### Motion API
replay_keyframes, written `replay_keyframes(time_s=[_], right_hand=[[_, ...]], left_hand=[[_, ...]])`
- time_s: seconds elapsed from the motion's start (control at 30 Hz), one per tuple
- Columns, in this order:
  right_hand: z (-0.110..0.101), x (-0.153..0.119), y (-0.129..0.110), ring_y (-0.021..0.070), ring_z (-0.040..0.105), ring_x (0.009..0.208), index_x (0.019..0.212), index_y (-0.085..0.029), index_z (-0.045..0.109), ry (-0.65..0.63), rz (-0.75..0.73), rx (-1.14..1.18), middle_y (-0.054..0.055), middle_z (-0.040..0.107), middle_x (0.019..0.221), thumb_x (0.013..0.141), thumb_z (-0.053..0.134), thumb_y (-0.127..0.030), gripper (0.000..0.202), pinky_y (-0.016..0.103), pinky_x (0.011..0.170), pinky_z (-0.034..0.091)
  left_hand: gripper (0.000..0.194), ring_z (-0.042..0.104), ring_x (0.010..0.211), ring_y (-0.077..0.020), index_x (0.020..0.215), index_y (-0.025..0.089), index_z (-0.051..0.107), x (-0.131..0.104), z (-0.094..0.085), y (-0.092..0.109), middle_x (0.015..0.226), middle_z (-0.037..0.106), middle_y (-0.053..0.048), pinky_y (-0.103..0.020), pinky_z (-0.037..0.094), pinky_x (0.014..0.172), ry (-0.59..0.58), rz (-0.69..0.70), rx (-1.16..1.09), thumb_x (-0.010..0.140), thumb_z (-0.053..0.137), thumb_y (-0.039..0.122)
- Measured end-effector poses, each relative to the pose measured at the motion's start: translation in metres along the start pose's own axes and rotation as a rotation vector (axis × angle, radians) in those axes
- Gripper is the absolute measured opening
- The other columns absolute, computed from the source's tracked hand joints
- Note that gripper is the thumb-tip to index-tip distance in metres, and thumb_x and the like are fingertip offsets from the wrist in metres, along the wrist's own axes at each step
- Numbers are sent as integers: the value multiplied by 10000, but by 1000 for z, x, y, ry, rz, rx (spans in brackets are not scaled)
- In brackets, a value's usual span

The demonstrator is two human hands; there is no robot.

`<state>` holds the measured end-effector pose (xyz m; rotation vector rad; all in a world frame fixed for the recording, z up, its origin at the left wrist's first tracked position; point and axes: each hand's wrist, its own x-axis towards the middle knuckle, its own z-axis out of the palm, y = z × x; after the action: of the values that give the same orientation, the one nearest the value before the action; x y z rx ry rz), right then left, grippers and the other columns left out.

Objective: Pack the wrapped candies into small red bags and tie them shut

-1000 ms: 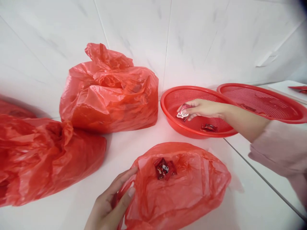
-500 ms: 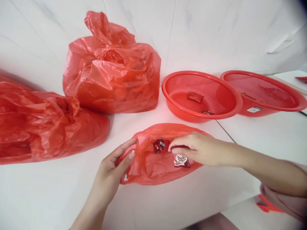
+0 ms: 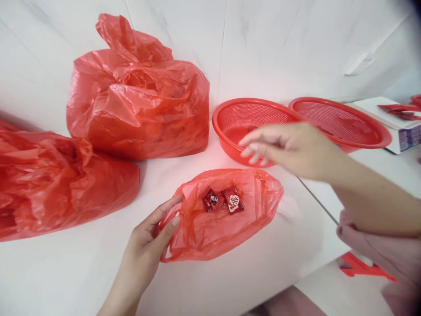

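My left hand (image 3: 154,235) grips the left rim of a red plastic bag (image 3: 226,237) that lies with its mouth spread wide on the white table. Inside the bag, two small dark-red wrapped packets, one with a black-and-white print (image 3: 211,200) and one with a white printed patch (image 3: 233,202), lie side by side. My right hand (image 3: 286,147), slightly blurred, is in the air above the front of the round red basket (image 3: 230,151). Its fingers are apart and hold nothing. The hand hides most of what lies in that basket.
A second red basket (image 3: 378,139) stands to the right, with a white scale-like box (image 3: 375,105) behind it. Two full red plastic bags, one upright (image 3: 141,109) and one lower (image 3: 66,184), stand at the left. A tiled wall (image 3: 263,52) closes off the back.
My right hand has let go of a packet inside the bag and moved up to the basket. The packet now rests beside the other one. My left hand keeps its hold.
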<state>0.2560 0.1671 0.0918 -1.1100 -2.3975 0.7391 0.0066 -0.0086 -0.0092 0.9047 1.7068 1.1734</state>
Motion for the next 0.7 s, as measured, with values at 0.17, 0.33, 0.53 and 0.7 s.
replay_keyframes(time_s=[0.17,0.33,0.53,0.7], right_hand=[[-37,61,76,305,648,992,1207,-182,649,-142,254,-477,123,683,1146,780,694,-305,447,404,863,483],[-25,77,134,243,659,780,1094,-141,697,-680,476,-484,115,711,987,686,708,-256,424,314,637,473],[-27,74,141,175,621,639,864,-144,717,-706,430,-349,70,706,801,680,691,-228,204,270,569,445],[-38,63,121,150,662,837,1133,-177,648,-338,279,339,89,696,1068,801,662,-340,370,261,721,525]], left_hand=[[617,578,1240,-291,1281,259,642,-1,3,4,1352,631,-39,-310,514,966,2,-48,-42,740,721,544],[568,501,1334,-278,1254,278,662,0,4,4,1385,606,-24,-326,441,1073,10,-33,-32,758,702,553],[577,512,1324,-285,1259,343,656,7,-4,-9,1389,603,2,-342,443,1075,-61,-47,-20,728,734,555],[564,498,1337,-282,1278,351,639,5,-7,-11,1411,583,9,-364,407,1105,-69,-47,-15,758,703,561]])
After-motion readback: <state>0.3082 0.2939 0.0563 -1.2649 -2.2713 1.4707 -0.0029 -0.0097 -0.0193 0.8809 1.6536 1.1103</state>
